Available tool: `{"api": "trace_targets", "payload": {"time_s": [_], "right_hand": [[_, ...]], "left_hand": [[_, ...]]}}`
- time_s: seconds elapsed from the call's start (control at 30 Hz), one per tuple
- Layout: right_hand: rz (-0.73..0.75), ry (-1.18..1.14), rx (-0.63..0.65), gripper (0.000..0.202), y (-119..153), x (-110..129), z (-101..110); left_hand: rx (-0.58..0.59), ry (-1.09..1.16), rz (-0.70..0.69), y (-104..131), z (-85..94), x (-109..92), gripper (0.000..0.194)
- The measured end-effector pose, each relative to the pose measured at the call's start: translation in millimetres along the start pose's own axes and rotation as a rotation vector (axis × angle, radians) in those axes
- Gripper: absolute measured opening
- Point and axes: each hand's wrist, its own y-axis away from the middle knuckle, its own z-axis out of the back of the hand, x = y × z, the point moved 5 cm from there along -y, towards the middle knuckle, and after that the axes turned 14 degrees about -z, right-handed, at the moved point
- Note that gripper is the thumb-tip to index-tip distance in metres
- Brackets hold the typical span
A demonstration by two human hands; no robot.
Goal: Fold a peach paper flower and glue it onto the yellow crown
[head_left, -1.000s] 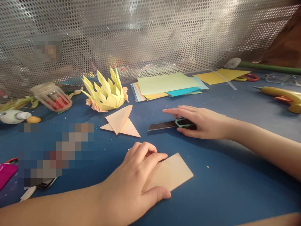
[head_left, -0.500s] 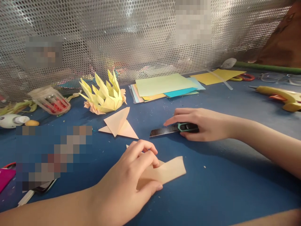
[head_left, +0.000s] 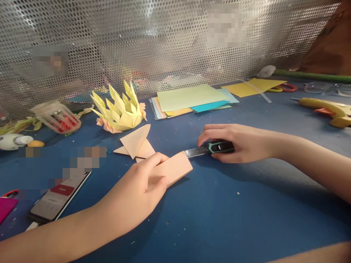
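Note:
Between the thumb and fingers of my left hand (head_left: 142,186) is a folded peach paper (head_left: 175,168), its free end lifted and pointing right. My right hand (head_left: 233,142) is closed round a black and green utility knife (head_left: 221,147). The knife's blade points left, and its tip meets or overlaps the upper right corner of the paper in view; actual contact is unclear. Behind my left hand lie folded peach paper pieces (head_left: 135,140) with pointed ends. A yellow folded-paper flower (head_left: 123,113) with peach parts at its base stands farther back.
Coloured sheets (head_left: 192,98) and a yellow sheet (head_left: 253,87) lie along the metal mesh (head_left: 170,44). A yellow glue gun (head_left: 326,107) is at right. A jar (head_left: 59,117), a white bottle (head_left: 11,141) and a phone (head_left: 59,197) are at left.
My left hand has moved left and slightly up, raising the peach paper from the blue surface toward the blade. My right hand keeps the knife and has shifted slightly right.

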Motion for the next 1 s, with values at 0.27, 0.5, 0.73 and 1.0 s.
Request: {"api": "trace_targets", "payload": {"time_s": [0.27,0.5,0.73,1.0], "right_hand": [[-0.053,-0.092,-0.043,0.017,0.5,-3.1,8.3],[0.047,-0.202,0.041,0.018,1.3,8.9,-1.1],[0.083,-0.238,0.077,0.028,0.7,15.6,-9.3],[-0.003,-0.106,0.134,0.04,3.3,5.9,-5.5]], "left_hand": [[-0.017,0.042,0.02,-4.3,-0.1,8.4,0.019],[-0.107,-0.049,-0.02,-0.1,1.4,10.7,0.033],[-0.032,-0.111,-0.161,2.1,-4.5,-5.2,0.038],[0.036,-0.124,-0.095,-0.3,-6.8,3.5,0.046]]}}
